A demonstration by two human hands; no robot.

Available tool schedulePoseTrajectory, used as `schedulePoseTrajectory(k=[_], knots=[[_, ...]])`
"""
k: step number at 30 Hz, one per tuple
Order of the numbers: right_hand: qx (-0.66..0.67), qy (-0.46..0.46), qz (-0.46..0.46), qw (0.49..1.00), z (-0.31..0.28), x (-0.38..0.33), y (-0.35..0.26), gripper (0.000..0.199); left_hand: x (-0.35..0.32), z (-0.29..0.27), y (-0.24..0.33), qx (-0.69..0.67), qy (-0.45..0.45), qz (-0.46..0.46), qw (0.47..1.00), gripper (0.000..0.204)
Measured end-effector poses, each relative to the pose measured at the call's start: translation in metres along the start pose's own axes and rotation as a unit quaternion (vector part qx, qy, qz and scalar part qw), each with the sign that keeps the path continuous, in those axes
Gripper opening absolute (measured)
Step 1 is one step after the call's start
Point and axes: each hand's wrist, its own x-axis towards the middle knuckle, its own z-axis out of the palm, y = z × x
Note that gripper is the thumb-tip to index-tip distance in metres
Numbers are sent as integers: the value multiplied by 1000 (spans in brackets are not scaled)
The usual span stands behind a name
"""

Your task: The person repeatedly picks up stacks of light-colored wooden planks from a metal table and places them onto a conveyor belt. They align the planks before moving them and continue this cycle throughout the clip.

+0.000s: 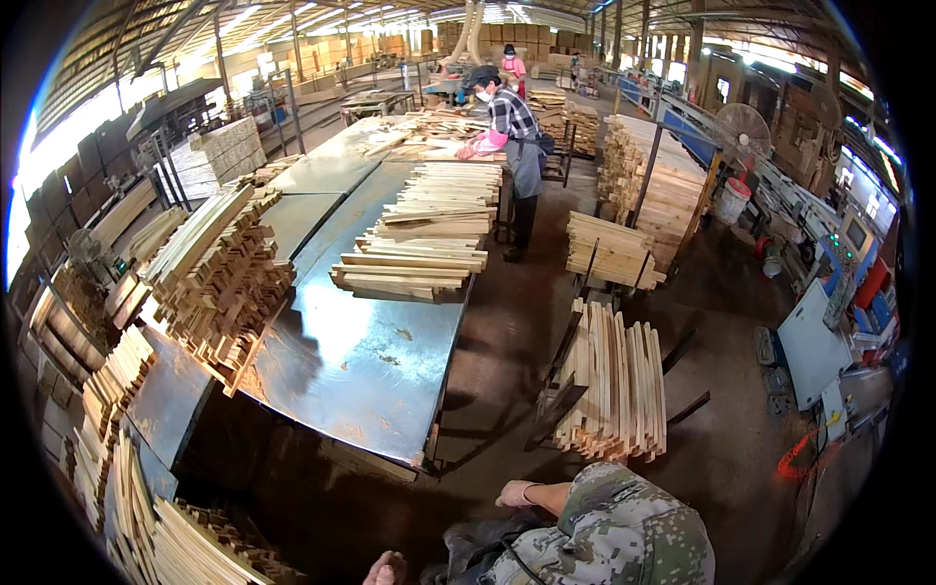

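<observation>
My right hand point(517, 493) comes out of a camouflage sleeve point(614, 531) at the lower edge. It hangs over the dark floor and holds nothing. Only the fingertips of my left hand point(386, 568) show at the bottom edge, and I cannot tell whether they hold anything. The nearest things are a metal-topped table point(361, 370) ahead on the left and a rack of pale wooden slats point(619, 385) ahead on the right. Neither hand touches them.
Stacks of wooden slats point(419, 239) lie on the table, and a criss-cross pile point(224, 283) sits at its left. More slat bundles point(146, 526) lie at the lower left. A person in a checked shirt and apron point(512, 146) works at the far end. Machines point(819, 331) line the right side.
</observation>
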Motion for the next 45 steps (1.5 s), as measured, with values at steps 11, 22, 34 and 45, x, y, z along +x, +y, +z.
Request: schedulePoseTrajectory(k=[11, 22, 34, 45], knots=[[157, 51, -41, 985, -114, 61, -221, 75, 101, -94, 108, 23, -22, 24, 999, 57], [263, -28, -251, 931, -272, 223, -439, 68, 249, -210, 218, 167, 77, 37, 982, 61], [330, -149, -105, 926, -319, 339, -608, 67, 301, -348, 289, 18, 231, 20, 973, 57], [308, -141, -86, 937, -375, 467, -808, 74, 391, -554, 373, -61, 237, 167, 955, 56]])
